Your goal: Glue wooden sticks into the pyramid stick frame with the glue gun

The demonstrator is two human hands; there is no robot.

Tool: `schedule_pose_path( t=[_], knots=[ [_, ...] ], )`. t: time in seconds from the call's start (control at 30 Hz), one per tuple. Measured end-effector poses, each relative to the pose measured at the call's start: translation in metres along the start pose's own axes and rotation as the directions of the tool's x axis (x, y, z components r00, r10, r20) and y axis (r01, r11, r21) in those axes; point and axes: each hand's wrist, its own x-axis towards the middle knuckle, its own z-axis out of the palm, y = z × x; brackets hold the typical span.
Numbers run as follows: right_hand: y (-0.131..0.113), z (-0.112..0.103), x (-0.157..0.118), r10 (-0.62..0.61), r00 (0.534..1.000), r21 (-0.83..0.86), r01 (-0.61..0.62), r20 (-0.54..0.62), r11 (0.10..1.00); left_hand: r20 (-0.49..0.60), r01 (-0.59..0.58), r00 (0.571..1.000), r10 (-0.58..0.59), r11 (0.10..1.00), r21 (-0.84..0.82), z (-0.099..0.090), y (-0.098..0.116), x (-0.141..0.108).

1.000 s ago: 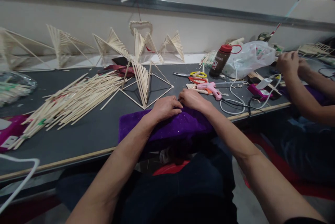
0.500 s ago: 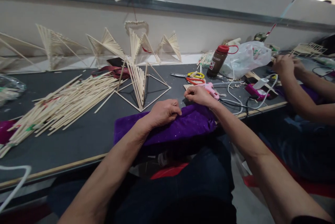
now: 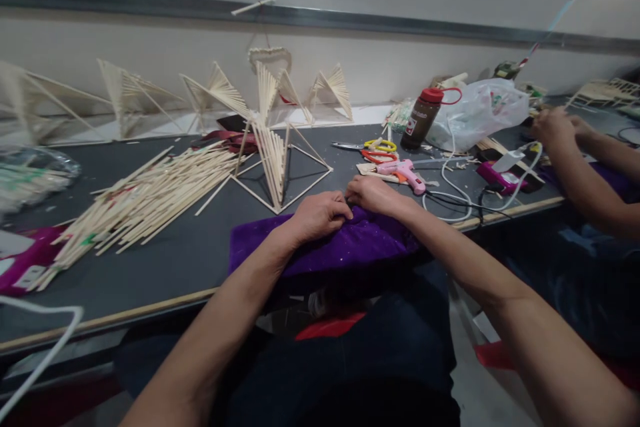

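A purple velvety cloth (image 3: 345, 250) with small shiny specks lies over the table's front edge, in front of me. My left hand (image 3: 320, 215) is closed on its upper edge, thumb and fingers pressed together. Right beside it, my right hand (image 3: 374, 195) is closed in a pinch at the same edge, fingertips close to the left ones. Whatever sits between the right fingertips is too small or hidden to make out. Just beyond my hands stands a frame of thin wooden sticks (image 3: 273, 167). A pink glue gun (image 3: 410, 176) lies past my right hand.
Loose wooden sticks (image 3: 165, 197) are heaped at left. Scissors (image 3: 383, 146), a brown bottle (image 3: 423, 120), a plastic bag (image 3: 483, 114) and a white cable (image 3: 453, 190) lie to the right. More stick structures (image 3: 330, 94) line the wall. Another person's hands (image 3: 555, 127) work at far right.
My right hand has moved left and down onto the cloth, meeting my left hand. The left hand keeps its grip. The whole view has shifted slightly.
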Motion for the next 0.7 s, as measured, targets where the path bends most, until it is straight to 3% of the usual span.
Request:
schedule_pose_path(
  t=[0.13,0.27,0.53,0.7],
  knots=[
    [-0.001,0.000,-0.003,-0.011,0.999,-0.065,0.014,0.043,0.998,-0.002,-0.021,1.000,0.021,1.000,0.007,0.000,0.002,-0.001],
    [0.007,-0.002,-0.009,-0.087,0.994,0.017,0.086,0.070,0.996,0.001,-0.043,0.999,0.043,0.998,0.047,0.003,0.002,-0.001],
    [0.016,0.007,-0.005,-0.093,0.996,0.112,0.091,0.015,0.990,0.002,-0.062,0.998,0.062,0.992,0.108,0.004,0.005,-0.002],
    [0.020,0.013,0.002,0.080,0.994,0.086,-0.074,-0.075,0.994,-0.007,-0.060,0.998,0.061,0.991,0.116,0.003,0.004,-0.002]
  ],
)
